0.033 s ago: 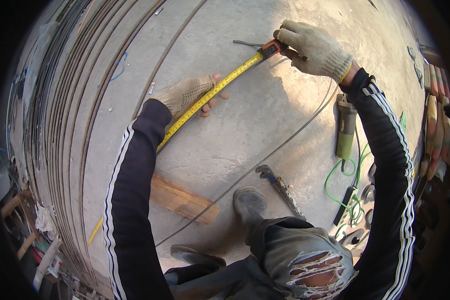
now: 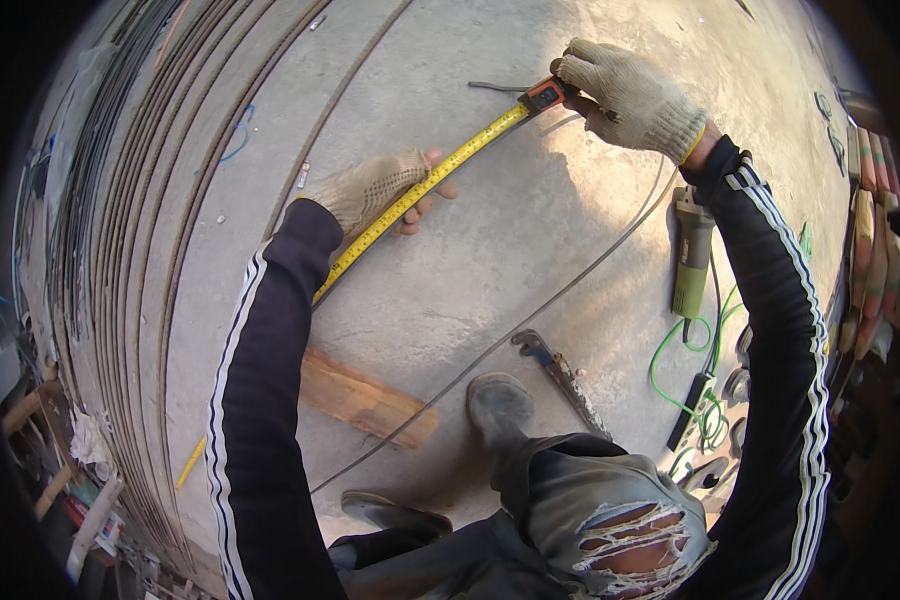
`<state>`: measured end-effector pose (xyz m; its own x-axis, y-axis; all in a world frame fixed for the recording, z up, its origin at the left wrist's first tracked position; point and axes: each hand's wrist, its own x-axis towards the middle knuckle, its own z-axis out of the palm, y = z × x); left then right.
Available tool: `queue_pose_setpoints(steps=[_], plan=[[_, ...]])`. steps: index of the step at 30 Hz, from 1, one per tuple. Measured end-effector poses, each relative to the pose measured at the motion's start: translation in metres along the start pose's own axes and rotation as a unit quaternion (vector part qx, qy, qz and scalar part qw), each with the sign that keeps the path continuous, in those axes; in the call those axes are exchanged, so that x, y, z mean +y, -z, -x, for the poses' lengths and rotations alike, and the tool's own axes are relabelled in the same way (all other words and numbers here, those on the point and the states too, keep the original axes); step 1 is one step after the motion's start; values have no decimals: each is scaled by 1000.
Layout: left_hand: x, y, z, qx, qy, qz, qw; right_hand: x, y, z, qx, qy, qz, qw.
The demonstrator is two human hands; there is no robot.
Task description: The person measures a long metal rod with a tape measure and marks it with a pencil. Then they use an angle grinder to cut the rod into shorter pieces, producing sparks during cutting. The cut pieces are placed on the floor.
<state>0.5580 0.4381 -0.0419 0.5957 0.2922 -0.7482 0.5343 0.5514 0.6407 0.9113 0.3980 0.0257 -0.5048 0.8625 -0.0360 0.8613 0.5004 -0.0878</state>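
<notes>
My right hand (image 2: 632, 98), in a knitted glove, grips the orange and black case of a tape measure (image 2: 545, 96) at the upper middle. From it the yellow blade (image 2: 470, 149) stretches down and left, with a thin dark rod (image 2: 342, 283) alongside its lower edge. My left hand (image 2: 395, 190), gloved with bare fingertips, is closed around the blade and rod. The thumb tip shows above the blade, other fingertips below. The left sleeve covers part of the blade, whose yellow reappears beyond it at lower left. A short dark rod end (image 2: 497, 87) sticks out left of the case.
Several long steel bars (image 2: 185, 190) lie along the left. A wooden board (image 2: 365, 398) and a flat metal tool with a hooked head (image 2: 560, 380) lie near my boots. A green angle grinder (image 2: 690, 255) and a power strip (image 2: 688, 412) with green cord are right. A long rod (image 2: 530, 320) crosses the floor.
My right hand and the tape case have shifted very slightly to the right. Otherwise the scene looks the same.
</notes>
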Motion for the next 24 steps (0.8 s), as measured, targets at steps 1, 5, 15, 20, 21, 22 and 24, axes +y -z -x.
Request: queue_pose_setpoints(steps=[1,5,15,20,21,22,24], plan=[[-1,0,1,2,0,-3,1000,2,0,3,14,0,-10,1000],[-2,0,4,-10,-14,-32,999,13,6,14,9,-34,-36,999],[8,-5,7,24,-30,-164,986,48,14,35,41,-30,25,998],[10,-9,2,18,-53,-135,989,52,9,36,60,-28,46,997],[12,-9,-1,20,-60,-108,992,53,9,36,67,-23,47,996],[15,-10,-5,23,-67,-86,994,54,9,35,73,-18,49,996],[25,-14,-18,28,-81,-44,995,55,7,35,73,-23,57,995]])
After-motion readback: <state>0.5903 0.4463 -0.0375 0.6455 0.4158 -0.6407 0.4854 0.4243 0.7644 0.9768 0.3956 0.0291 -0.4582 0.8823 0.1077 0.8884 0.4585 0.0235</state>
